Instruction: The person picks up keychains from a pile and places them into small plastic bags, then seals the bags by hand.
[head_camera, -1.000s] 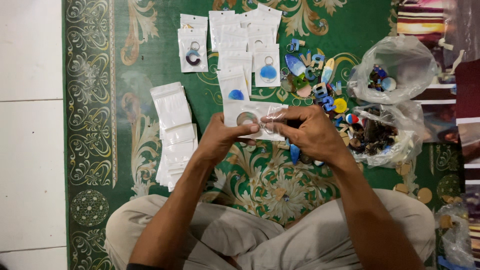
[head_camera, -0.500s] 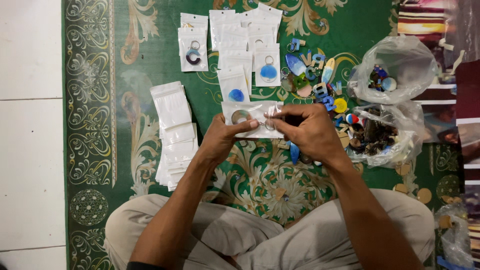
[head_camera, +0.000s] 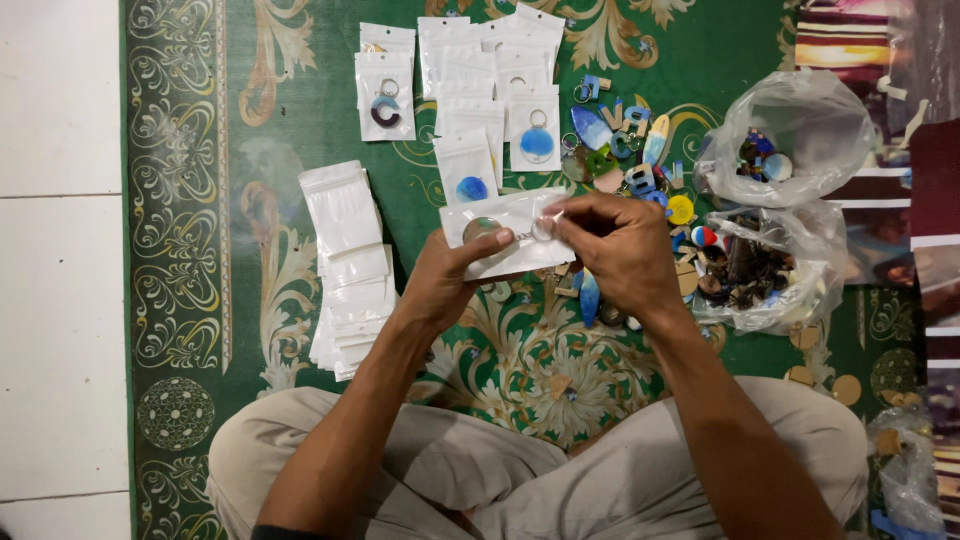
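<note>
I sit cross-legged on a green patterned carpet (head_camera: 520, 350). My left hand (head_camera: 440, 280) grips a small clear zip pouch (head_camera: 505, 235) from below, thumb pressing on it. Inside the pouch lies a round brownish keychain (head_camera: 482, 228) with a chain and ring. My right hand (head_camera: 620, 250) pinches the pouch's right end at the ring. A pile of loose colourful keychains (head_camera: 630, 150) lies just beyond my right hand.
Packed pouches (head_camera: 470, 90) lie in rows at the top of the carpet. A stack of empty pouches (head_camera: 345, 265) sits left of my hands. Two clear plastic bags (head_camera: 790, 140) (head_camera: 760, 270) with keychains stand at the right. White floor tiles (head_camera: 60, 250) run along the left.
The pouch has shifted slightly in my hands, and the round keychain sits further toward its left end. Both hands stay at about the same spot.
</note>
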